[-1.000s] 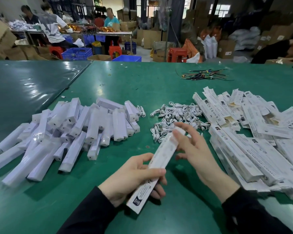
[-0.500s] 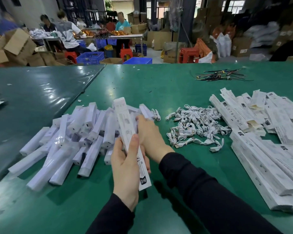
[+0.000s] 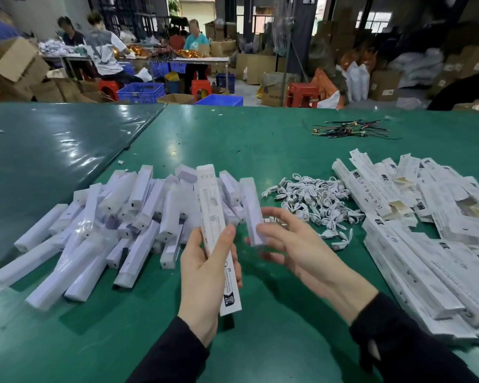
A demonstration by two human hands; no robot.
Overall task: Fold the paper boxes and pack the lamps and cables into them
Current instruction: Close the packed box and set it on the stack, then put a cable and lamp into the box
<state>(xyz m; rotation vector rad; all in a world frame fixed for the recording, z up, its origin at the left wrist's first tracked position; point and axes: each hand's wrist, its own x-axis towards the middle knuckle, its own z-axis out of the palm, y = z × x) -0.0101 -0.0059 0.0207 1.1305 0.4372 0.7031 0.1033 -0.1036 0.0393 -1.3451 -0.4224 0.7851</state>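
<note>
My left grip [image 3: 205,275] is clamped round the folded paper box [image 3: 215,230], long axis running six to twelve o'clock, open end up at twelve. My right grip [image 3: 285,241] pinches a wrapped lamp [image 3: 251,211], parallel, just beside the box at three o'clock. I judge the lamp goes in from twelve. The box's print is too blurred to read.

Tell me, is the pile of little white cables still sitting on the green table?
Yes, the white cables lie in a heap on the green table, between the wrapped lamps and the flat boxes.
</note>
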